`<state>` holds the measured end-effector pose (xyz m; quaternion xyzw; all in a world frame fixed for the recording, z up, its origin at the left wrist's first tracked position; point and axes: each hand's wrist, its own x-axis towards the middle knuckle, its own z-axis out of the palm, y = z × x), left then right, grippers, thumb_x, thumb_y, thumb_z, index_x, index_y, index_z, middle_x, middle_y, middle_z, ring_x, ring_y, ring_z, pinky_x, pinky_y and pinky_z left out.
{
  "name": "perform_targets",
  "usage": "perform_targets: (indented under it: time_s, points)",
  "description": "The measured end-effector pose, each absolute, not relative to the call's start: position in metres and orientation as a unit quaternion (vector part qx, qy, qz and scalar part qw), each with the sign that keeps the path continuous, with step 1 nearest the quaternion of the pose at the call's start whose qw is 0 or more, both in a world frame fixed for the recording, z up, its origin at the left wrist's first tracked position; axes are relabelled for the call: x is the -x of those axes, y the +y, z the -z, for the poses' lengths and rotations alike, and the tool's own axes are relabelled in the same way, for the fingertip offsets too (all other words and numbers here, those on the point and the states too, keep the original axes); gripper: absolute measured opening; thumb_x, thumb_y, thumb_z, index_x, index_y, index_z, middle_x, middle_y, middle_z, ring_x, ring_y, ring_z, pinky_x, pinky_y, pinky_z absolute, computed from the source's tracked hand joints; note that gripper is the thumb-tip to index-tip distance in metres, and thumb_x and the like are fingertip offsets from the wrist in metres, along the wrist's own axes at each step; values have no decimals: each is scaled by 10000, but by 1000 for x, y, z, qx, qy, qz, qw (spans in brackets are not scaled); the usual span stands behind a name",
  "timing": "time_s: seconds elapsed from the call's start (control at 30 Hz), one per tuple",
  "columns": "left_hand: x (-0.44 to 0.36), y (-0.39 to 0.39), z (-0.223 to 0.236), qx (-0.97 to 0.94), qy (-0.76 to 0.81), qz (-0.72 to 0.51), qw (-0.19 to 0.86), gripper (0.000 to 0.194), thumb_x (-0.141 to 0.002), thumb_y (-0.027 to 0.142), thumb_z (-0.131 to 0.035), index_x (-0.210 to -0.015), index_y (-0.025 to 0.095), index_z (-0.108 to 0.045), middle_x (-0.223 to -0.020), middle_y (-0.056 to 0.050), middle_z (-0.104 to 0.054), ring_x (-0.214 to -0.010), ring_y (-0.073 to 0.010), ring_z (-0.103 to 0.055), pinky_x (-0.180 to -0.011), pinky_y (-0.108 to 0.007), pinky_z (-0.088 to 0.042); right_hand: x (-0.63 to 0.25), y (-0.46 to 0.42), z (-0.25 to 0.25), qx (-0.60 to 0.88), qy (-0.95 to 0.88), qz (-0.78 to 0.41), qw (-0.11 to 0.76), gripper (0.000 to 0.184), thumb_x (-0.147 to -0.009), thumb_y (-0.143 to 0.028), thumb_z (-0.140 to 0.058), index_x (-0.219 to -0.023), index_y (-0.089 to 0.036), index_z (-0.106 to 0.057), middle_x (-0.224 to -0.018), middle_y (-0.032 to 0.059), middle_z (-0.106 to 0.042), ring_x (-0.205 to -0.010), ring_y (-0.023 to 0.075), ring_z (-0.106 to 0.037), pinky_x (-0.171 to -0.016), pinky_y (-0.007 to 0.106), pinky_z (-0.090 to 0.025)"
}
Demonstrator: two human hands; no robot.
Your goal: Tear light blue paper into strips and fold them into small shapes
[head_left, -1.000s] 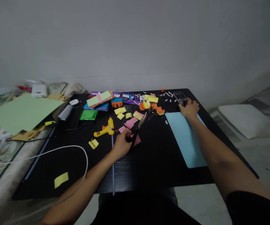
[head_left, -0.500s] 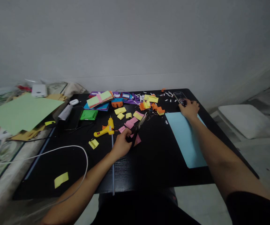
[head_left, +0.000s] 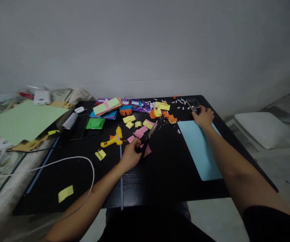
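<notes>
Gripping scissors [head_left: 148, 137] by the dark handles in left hand [head_left: 130, 155], with fingers curled closed round them, over the pink paper [head_left: 141, 132] mid-table. Pointing the blades away and slightly right; can't tell the blade gap. Touching the near end of a phone [head_left: 193, 105] with right hand [head_left: 204, 117], close to the far right corner of the black table [head_left: 165, 181]. Can't tell a pinch from a plain rest there; note lit screen. Reaching across a light blue sheet [head_left: 200, 151] with right forearm. Note yellow glue gun [head_left: 118, 136] left of the scissors, with glue stick [head_left: 121, 191] running from it under left wrist to the near edge. See yellow pieces [head_left: 129, 119] beyond left hand, orange pieces [head_left: 172, 119] farther right, then white scraps [head_left: 182, 101] scattered near the phone. See bright green stack [head_left: 95, 123] beyond the glue gun, just in front of a banded paper bundle [head_left: 107, 107]. Also see looped white cable [head_left: 89, 159] by left forearm, large pale green sheet [head_left: 25, 121] off-table at left, white seat [head_left: 262, 129] at right.
</notes>
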<state>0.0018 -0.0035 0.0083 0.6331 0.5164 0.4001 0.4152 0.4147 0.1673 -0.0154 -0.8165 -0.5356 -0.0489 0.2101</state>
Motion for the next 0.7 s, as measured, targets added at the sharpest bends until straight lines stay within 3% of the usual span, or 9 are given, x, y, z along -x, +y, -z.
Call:
perform_targets:
  time_s: [0.7]
  points:
    - [-1,-3,-7,-636,518,-400,410,342,-693,329,-742,-752,225,-421,-686,76,-348,-637,-112,-313,-608,-247,-251,-415,167,17,814,-536,52,218,606,-903,-489,-548,-1414,-164,-560,-1316,233,-523,-1179,421,-469,-984,574,-387]
